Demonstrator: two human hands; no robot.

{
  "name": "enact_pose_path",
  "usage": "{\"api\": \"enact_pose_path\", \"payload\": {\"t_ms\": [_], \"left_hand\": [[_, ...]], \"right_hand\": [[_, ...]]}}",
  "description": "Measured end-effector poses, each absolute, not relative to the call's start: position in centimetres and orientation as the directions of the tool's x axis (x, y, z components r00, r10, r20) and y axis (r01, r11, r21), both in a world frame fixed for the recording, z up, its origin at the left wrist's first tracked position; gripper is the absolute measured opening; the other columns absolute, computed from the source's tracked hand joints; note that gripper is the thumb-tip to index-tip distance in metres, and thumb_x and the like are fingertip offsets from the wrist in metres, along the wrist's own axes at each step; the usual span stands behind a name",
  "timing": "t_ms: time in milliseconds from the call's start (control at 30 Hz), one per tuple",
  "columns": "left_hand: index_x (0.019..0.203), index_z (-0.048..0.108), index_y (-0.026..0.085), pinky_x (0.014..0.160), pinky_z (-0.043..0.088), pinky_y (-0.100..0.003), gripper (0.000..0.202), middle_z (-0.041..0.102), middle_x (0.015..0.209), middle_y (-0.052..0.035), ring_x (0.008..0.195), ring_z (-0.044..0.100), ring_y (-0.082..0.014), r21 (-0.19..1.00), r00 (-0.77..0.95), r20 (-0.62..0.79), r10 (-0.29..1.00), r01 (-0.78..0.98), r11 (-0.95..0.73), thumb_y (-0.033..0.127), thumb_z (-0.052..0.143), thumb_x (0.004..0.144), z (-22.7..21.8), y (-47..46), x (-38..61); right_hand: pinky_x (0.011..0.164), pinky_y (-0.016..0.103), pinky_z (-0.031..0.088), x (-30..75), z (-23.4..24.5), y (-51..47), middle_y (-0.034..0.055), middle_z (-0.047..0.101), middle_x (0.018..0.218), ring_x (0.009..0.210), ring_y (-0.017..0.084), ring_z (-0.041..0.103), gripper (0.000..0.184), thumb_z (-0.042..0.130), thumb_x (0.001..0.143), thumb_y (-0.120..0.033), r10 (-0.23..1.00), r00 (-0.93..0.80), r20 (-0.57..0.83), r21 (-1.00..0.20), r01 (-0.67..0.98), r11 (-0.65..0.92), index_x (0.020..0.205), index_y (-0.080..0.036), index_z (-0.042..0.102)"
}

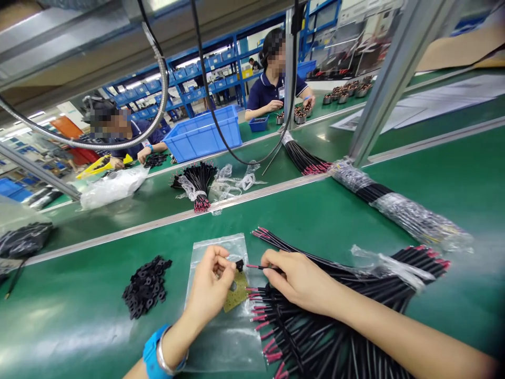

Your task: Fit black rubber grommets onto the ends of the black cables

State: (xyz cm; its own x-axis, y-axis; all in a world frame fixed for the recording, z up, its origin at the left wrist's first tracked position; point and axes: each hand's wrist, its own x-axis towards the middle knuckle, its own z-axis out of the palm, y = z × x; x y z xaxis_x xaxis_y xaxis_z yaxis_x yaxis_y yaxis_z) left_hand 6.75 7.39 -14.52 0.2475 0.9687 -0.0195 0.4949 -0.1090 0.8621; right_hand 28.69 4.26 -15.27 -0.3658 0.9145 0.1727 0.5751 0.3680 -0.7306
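The left hand (211,287) is closed in a pinch, with thumb and forefinger gripping a small black piece (239,265) just above a clear plastic bag (226,342). The bag lies flat on the green bench (79,316). The right hand (302,279) is also pinched and holds a single black wire (258,267) near its red-tipped end. The tip points at the small black piece and sits just beside it; whether the two touch cannot be told. The right forearm lies across a loose pile of black wires (315,342) whose red ends face left, and a torn plastic wrap (379,263) partly covers this pile. A yellow-green pad (238,295) rests on the bag, directly below the left fingers. A heap of small black parts (147,287) lies on the bench, well to the left of the bag. A blue band (152,358) encircles the left wrist. Beyond a metal strip, a wrapped bundle (414,216) runs diagonally at the right and a tied bundle (200,184) lies at the centre. A blue crate (203,134) stands on the far side, where two other persons sit with their hands on their own parts.
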Motion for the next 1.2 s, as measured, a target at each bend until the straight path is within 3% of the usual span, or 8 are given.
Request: {"api": "enact_pose_path", "payload": {"t_ms": [233, 300, 400, 467, 667, 833, 1000, 1200], "left_hand": [[0.103, 0.035, 0.015, 0.072, 0.042, -0.021, 0.028, 0.055, 0.079, 0.0013, 0.072, 0.05, -0.0065, 0.823, 0.292, 0.042, 0.955, 0.531, -0.199, 0.037, 0.048, 0.09, -14.8, 6.1, 7.6], [0.105, 0.037, 0.017, 0.074, 0.043, -0.018, 0.024, 0.056, 0.082, 0.0024, 0.075, 0.053, -0.0044, 0.736, 0.315, 0.156, 0.936, 0.595, -0.323, 0.033, 0.048, 0.09, -15.0, 5.7, 7.5], [0.107, 0.039, 0.021, 0.076, 0.043, -0.011, 0.024, 0.056, 0.087, 0.0035, 0.08, 0.055, -0.0011, 0.502, 0.419, 0.393, 0.819, 0.649, -0.573, 0.021, 0.053, 0.087, -15.1, 5.4, 7.5], [0.11, 0.04, 0.023, 0.079, 0.043, -0.009, 0.029, 0.056, 0.092, 0.0037, 0.083, 0.055, 0.0002, 0.426, 0.489, 0.436, 0.755, 0.627, -0.652, 0.018, 0.054, 0.085, -15.2, 5.4, 7.5], [0.108, 0.043, 0.021, 0.075, 0.046, -0.014, 0.022, 0.056, 0.087, 0.0026, 0.079, 0.055, -0.002, 0.658, 0.464, 0.292, 0.836, 0.538, -0.528, 0.021, 0.051, 0.088, -15.3, 5.9, 7.6], [0.11, 0.042, 0.017, 0.084, 0.045, -0.019, 0.023, 0.054, 0.087, -0.0017, 0.089, 0.055, -0.0067, 0.797, 0.398, 0.179, 0.9, 0.478, -0.37, 0.027, 0.048, 0.09, -15.4, 5.7, 7.5], [0.11, 0.04, 0.017, 0.077, 0.047, -0.02, 0.024, 0.051, 0.084, -0.0015, 0.08, 0.055, -0.0064, 0.805, 0.367, 0.166, 0.915, 0.485, -0.341, 0.029, 0.047, 0.091, -15.6, 5.3, 7.1], [0.112, 0.04, 0.022, 0.08, 0.047, -0.018, 0.024, 0.052, 0.086, 0.0003, 0.084, 0.056, -0.0052, 0.757, 0.4, 0.231, 0.887, 0.499, -0.422, 0.024, 0.049, 0.09, -15.5, 5.2, 6.9]], "right_hand": [[0.068, 0.024, 0.029, 28.6, -15.5, 4.3, -0.0022, 0.052, 0.075, 0.068, 0.01, 0.042, 0.013, 0.042, 0.089, -0.025, 0.921, -0.355, 0.164, -0.714, 0.601, 0.359, 0.09, -0.018, 0.052], [0.069, 0.025, 0.029, 28.6, -15.5, 4.3, -0.0015, 0.052, 0.075, 0.069, 0.01, 0.043, 0.013, 0.042, 0.088, -0.024, 0.923, -0.351, 0.159, -0.709, 0.609, 0.354, 0.09, -0.018, 0.053], [0.07, 0.024, 0.03, 28.6, -15.5, 4.2, -0.0021, 0.054, 0.078, 0.07, 0.01, 0.044, 0.013, 0.042, 0.087, -0.024, 0.916, -0.363, 0.167, -0.709, 0.602, 0.368, 0.09, -0.018, 0.053], [0.07, 0.024, 0.03, 28.8, -15.4, 4.2, -0.0033, 0.054, 0.076, 0.069, 0.01, 0.043, 0.012, 0.044, 0.085, -0.022, 0.907, -0.377, 0.186, -0.717, 0.579, 0.388, 0.089, -0.018, 0.054], [0.068, 0.024, 0.03, 29.0, -15.2, 4.3, -0.0042, 0.053, 0.072, 0.067, 0.008, 0.044, 0.012, 0.045, 0.085, -0.023, 0.908, -0.382, 0.173, -0.754, 0.541, 0.371, 0.089, -0.018, 0.055], [0.066, 0.024, 0.029, 28.9, -14.9, 4.2, -0.0039, 0.052, 0.069, 0.065, 0.008, 0.042, 0.011, 0.045, 0.084, -0.023, 0.916, -0.368, 0.159, -0.757, 0.55, 0.352, 0.088, -0.018, 0.054], [0.064, 0.023, 0.029, 28.9, -15.1, 4.4, -0.0038, 0.051, 0.069, 0.063, 0.008, 0.041, 0.012, 0.046, 0.084, -0.024, 0.924, -0.344, 0.168, -0.752, 0.561, 0.346, 0.089, -0.018, 0.054], [0.064, 0.023, 0.029, 28.8, -15.4, 4.4, -0.0027, 0.052, 0.072, 0.065, 0.008, 0.043, 0.012, 0.046, 0.083, -0.023, 0.925, -0.336, 0.176, -0.74, 0.575, 0.35, 0.089, -0.018, 0.055]]}}
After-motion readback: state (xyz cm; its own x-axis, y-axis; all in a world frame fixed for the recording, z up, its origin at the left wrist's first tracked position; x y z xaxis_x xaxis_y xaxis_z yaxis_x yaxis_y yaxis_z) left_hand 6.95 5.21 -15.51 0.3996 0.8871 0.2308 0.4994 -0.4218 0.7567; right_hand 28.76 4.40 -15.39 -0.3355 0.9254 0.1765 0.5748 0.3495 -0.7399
